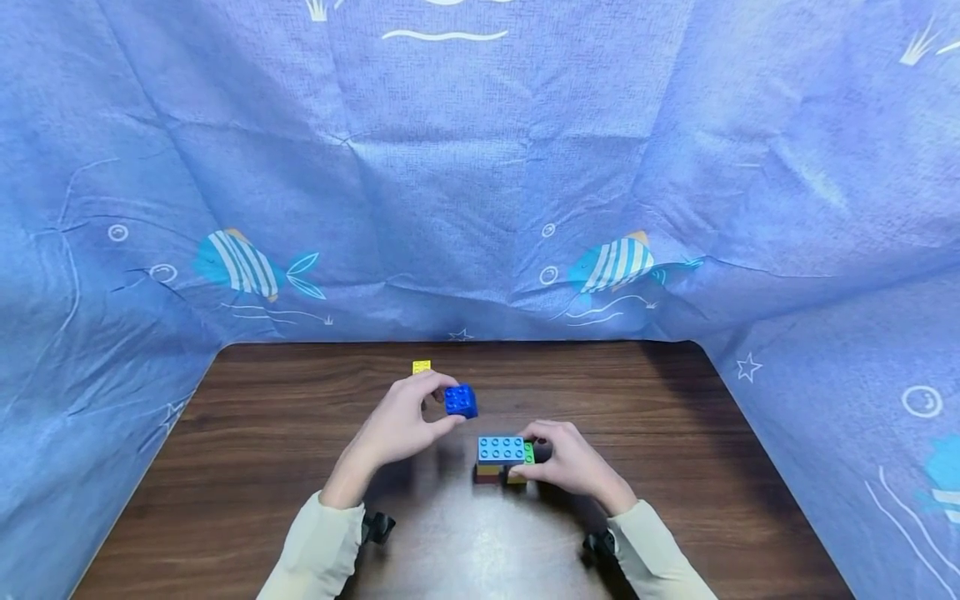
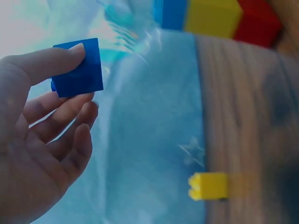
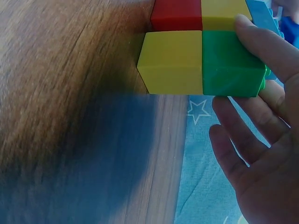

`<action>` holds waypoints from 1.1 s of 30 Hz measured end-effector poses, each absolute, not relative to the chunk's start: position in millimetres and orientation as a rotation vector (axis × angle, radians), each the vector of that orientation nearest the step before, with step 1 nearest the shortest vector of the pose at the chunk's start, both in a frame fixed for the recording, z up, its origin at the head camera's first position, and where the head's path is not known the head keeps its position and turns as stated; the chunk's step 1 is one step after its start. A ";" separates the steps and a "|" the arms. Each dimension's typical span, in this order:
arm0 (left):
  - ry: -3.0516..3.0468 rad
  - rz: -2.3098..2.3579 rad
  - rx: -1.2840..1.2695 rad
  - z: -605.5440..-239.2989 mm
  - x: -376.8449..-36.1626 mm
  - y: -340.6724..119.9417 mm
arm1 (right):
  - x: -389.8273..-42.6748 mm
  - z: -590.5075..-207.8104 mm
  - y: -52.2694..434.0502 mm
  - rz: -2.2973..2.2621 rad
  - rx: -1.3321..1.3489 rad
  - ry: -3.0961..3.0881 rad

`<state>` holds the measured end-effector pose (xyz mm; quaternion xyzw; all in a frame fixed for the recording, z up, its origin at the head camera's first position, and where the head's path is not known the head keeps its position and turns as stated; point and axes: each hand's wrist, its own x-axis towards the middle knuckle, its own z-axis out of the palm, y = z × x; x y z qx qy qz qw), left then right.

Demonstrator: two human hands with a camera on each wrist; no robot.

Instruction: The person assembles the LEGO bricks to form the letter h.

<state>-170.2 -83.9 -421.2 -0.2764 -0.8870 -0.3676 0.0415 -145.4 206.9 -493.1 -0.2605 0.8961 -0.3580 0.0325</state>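
Observation:
My left hand (image 1: 405, 423) pinches a dark blue toy brick (image 1: 460, 401) between thumb and fingers, raised above the table. In the left wrist view the thumb lies on one side of that blue brick (image 2: 81, 70). To the right stands a small structure of bricks, topped by a light blue brick (image 1: 501, 448). Its green brick (image 3: 231, 65) sits on a yellow brick (image 3: 173, 60), beside a red brick (image 3: 176, 16) with yellow above. My right hand (image 1: 566, 457) grips the structure's right end, thumb on the near side, fingertips at the far side.
A single yellow brick (image 1: 422, 366) stands farther back on the brown wooden table (image 1: 300, 408), partly behind my left hand. A blue cloth (image 1: 450, 192) printed with fish hangs behind the table and along its sides.

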 end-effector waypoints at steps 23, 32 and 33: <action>-2.847 -0.633 -1.106 -422.1 -149.3 -50.8 | -148.5 -493.3 207.0 -1.117 -0.863 2.735; -2.863 -0.543 -1.123 -419.9 -149.9 -44.0 | -148.7 -490.2 207.1 -1.119 -0.873 2.741; -2.863 -0.524 -1.125 -419.6 -150.0 -43.3 | -148.6 -490.4 207.3 -1.121 -0.877 2.742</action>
